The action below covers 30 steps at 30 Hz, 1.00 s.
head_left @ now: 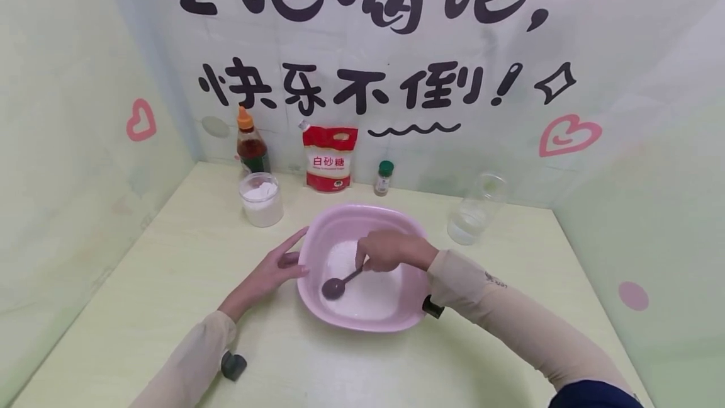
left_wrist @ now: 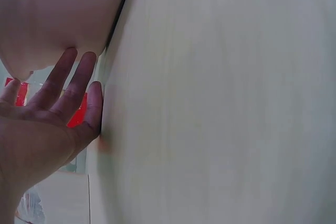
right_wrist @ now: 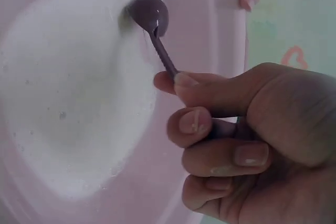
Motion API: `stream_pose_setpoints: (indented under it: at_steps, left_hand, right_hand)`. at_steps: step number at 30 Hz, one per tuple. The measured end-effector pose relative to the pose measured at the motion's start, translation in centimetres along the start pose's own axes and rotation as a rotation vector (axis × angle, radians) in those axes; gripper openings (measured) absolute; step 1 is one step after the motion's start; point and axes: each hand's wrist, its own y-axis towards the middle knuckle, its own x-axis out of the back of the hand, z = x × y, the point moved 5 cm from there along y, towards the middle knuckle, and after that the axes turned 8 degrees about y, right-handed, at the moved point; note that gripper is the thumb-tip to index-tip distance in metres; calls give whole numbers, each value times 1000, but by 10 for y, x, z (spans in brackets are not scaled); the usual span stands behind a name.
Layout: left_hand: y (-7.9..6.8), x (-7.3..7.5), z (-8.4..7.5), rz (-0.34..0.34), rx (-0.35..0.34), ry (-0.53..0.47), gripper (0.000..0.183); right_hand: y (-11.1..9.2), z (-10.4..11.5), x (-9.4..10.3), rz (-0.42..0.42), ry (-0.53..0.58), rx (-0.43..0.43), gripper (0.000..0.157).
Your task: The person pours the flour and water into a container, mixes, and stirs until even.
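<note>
A pink plastic basin (head_left: pixel 362 326) holds milky white liquid (right_wrist: pixel 73 98) with small bubbles on its surface. My right hand (head_left: pixel 385 250) reaches over the basin and pinches the thin handle of a dark brown spoon (head_left: pixel 333 288) between thumb and forefinger. In the right wrist view, the round spoon bowl (right_wrist: pixel 149 13) dips at the edge of the liquid near the basin wall. My left hand (head_left: pixel 277 269) is at the basin's left side, thumb at the rim. Its spread, nearly straight fingers (left_wrist: pixel 63 72) meet the outer wall in the left wrist view.
Behind the basin stand a jar of white powder (head_left: pixel 262 203), a sauce bottle (head_left: pixel 252 147), a red-and-white sugar pouch (head_left: pixel 330 161) and a small green-capped bottle (head_left: pixel 384 179). A clear cup (head_left: pixel 467 225) with some liquid stands to the right. Printed walls enclose the table (head_left: pixel 255 370).
</note>
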Motion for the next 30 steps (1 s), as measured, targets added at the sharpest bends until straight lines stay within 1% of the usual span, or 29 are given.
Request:
stream_pose_setpoints:
  at_steps: [2, 6, 7, 9, 11, 12, 14, 17, 20, 22, 25, 28, 30]
  left_hand:
    - [0, 1, -1, -2, -7, 6, 82]
    - [0, 1, 0, -2, 8, 2, 82]
    - [0, 1, 0, 0, 8, 7, 82]
    - [0, 1, 0, -2, 18, 6, 82]
    - [-1, 1, 0, -4, 19, 13, 82]
    - [-1, 1, 0, -4, 16, 16, 82]
    - [-1, 1, 1, -4, 11, 19, 82]
    - [-2, 2, 2, -6, 0, 26, 81]
    - [-1, 1, 3, -4, 8, 20, 81]
    - [-1, 1, 3, 4, 10, 17, 80]
    - [-1, 0, 3, 3, 19, 5, 80]
    - [-2, 0, 2, 3, 5, 1, 80]
    - [-2, 0, 1, 6, -1, -2, 80]
  right_hand:
    - [-6, 2, -5, 50, 16, 9, 15]
    - [-22, -4, -6, 141, 4, -36, 13]
    - [-26, -8, -5, 166, -2, -56, 14]
    - [-34, -16, -1, 201, -49, -101, 11]
    - [-41, -25, 5, 213, -105, -158, 9]
    - [-43, -30, 9, 206, -134, -195, 9]
    - [-46, -36, 17, 159, -200, -250, 11]
    - [-44, -42, 28, 19, -252, -303, 13]
    - [-37, -43, 35, -131, -303, -302, 16]
    - [-30, -44, 35, -198, -325, -292, 16]
    - [-17, -41, 33, -241, -310, -261, 13]
    - [-4, -35, 28, -242, -221, -199, 10]
    - [2, -29, 24, -223, -150, -152, 13]
